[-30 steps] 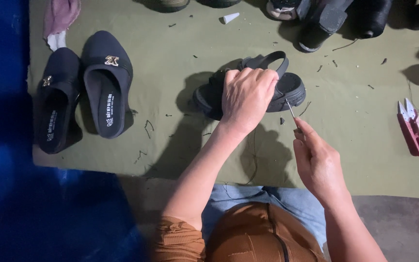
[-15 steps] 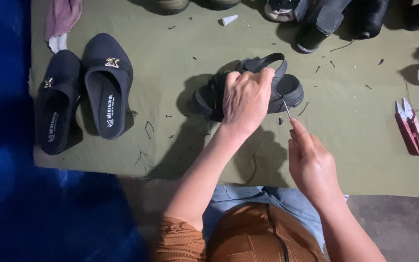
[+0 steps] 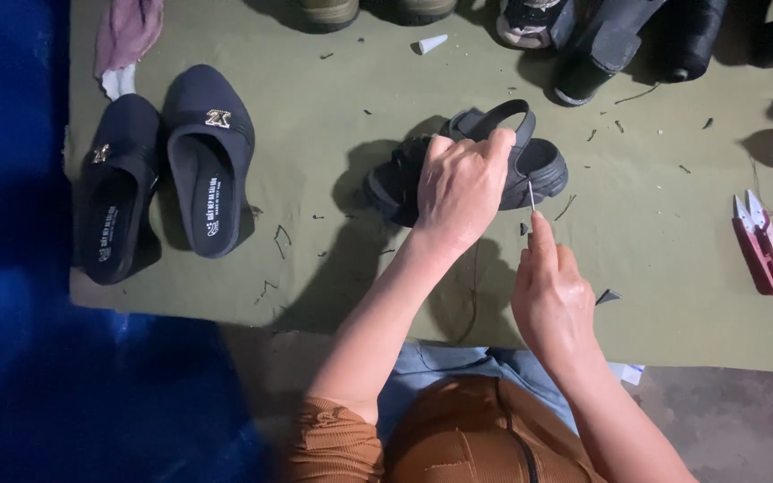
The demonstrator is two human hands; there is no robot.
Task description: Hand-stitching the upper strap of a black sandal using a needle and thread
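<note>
A black chunky sandal [image 3: 539, 163] with a heel strap lies on the olive-green cloth table [image 3: 333, 206]. My left hand [image 3: 460, 188] is clamped over its middle, covering most of the upper. Just below and right of it, my right hand [image 3: 552, 295] pinches a thin metal needle [image 3: 530, 197] whose tip points up at the sandal's near side. A dark thread [image 3: 474, 286] hangs down between my two hands.
Two black slip-on shoes [image 3: 167, 183] with gold ornaments lie at the left. Red thread snips [image 3: 762, 246] rest at the right. More shoes [image 3: 574, 36] and dark thread cones line the far edge, with a pink cloth [image 3: 127, 31] at top left. Small scraps dot the cloth.
My right hand has moved up and slightly left, bringing the needle closer to the sandal's side. My left hand stays on the sandal.
</note>
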